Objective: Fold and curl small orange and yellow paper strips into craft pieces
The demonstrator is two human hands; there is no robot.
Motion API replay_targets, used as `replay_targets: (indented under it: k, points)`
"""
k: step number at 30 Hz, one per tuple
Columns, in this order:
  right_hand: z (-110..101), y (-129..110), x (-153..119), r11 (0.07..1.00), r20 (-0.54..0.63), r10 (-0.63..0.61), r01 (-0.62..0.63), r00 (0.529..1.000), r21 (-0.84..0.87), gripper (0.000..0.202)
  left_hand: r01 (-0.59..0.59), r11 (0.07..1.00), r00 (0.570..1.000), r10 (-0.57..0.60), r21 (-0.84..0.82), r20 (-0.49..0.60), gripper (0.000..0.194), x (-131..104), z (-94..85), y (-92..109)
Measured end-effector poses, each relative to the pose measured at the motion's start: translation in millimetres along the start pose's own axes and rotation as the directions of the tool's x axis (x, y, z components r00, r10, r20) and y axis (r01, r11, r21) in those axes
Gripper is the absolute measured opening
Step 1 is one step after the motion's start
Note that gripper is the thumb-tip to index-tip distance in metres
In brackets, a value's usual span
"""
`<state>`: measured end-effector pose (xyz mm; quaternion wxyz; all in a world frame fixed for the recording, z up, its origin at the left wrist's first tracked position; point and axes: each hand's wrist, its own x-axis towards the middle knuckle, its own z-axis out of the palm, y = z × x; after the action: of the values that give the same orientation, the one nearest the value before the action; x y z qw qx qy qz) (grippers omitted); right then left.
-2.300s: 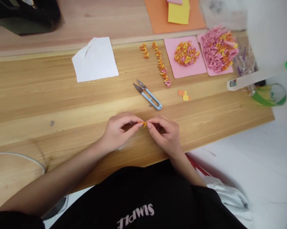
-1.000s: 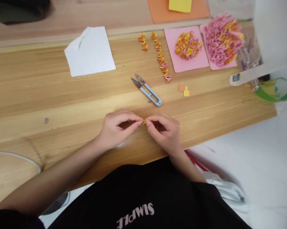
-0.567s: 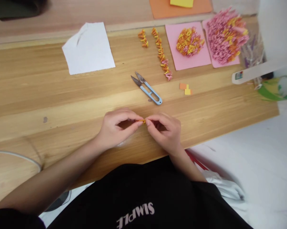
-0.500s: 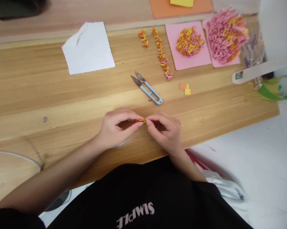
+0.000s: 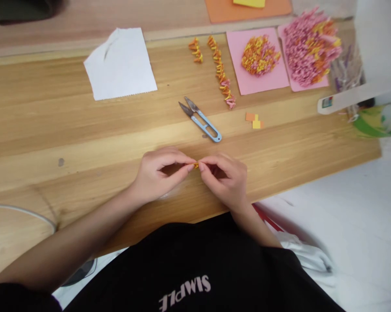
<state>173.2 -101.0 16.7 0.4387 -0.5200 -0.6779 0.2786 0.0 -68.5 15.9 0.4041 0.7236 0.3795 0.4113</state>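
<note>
A small orange-yellow twisted paper piece point(image 5: 196, 165) is pinched between my two hands, above the near part of the table. My left hand point(image 5: 164, 173) grips its left end with thumb and forefinger, and the fingertips cover most of it. On the other end, my right hand point(image 5: 224, 177) pinches with thumb and forefinger, close to the left fingertips. Just beyond the hands lie blue-handled thread snips point(image 5: 204, 123), blades apart and pointing away to the left. Farther off, a long row of orange, yellow and pink twisted pieces point(image 5: 220, 73) lies beside a shorter row point(image 5: 195, 50).
Two pink sheets, the left one point(image 5: 245, 86) among them, carry heaps of twisted pieces point(image 5: 259, 55). A torn white sheet point(image 5: 120, 69) lies at the far left. Small orange and yellow paper squares point(image 5: 256, 124) sit right of the snips. A green tape roll point(image 5: 367, 123) stands at the right edge.
Less of the orange-yellow piece shows, as my left fingertips have slid right along it, nearer my right fingertips. The things on the table lie as before.
</note>
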Motion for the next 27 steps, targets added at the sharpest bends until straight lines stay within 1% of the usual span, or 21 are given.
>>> replay_targets:
  k: [6,12,18,23,27]
  points:
    - [-0.3,0.8,0.4,1.0,0.005,-0.009,0.009,1.0,-0.008,0.011,0.045,0.999,0.999,-0.045,0.007,0.005,0.007,-0.9,-0.4,0.0]
    - [0.6,0.2,0.7,1.0,0.007,-0.012,0.012,1.0,-0.002,0.011,0.029,1.0,1.0,-0.029,-0.011,0.007,0.006,-0.6,-0.7,0.6]
    - [1.2,0.1,0.7,1.0,-0.002,-0.015,0.015,1.0,-0.002,0.011,0.04,0.999,0.999,-0.04,-0.018,0.017,0.005,-1.2,-0.6,0.2]
    - [0.3,-0.3,0.6,1.0,0.006,-0.028,0.028,1.0,-0.004,0.01,0.027,1.0,1.0,-0.027,-0.013,0.002,0.005,-1.6,0.3,-0.1]
    - [-0.1,0.1,1.0,0.999,0.014,-0.046,0.046,0.999,0.006,0.01,0.042,0.999,0.999,-0.042,0.001,-0.004,0.006,-1.8,0.5,-0.2]
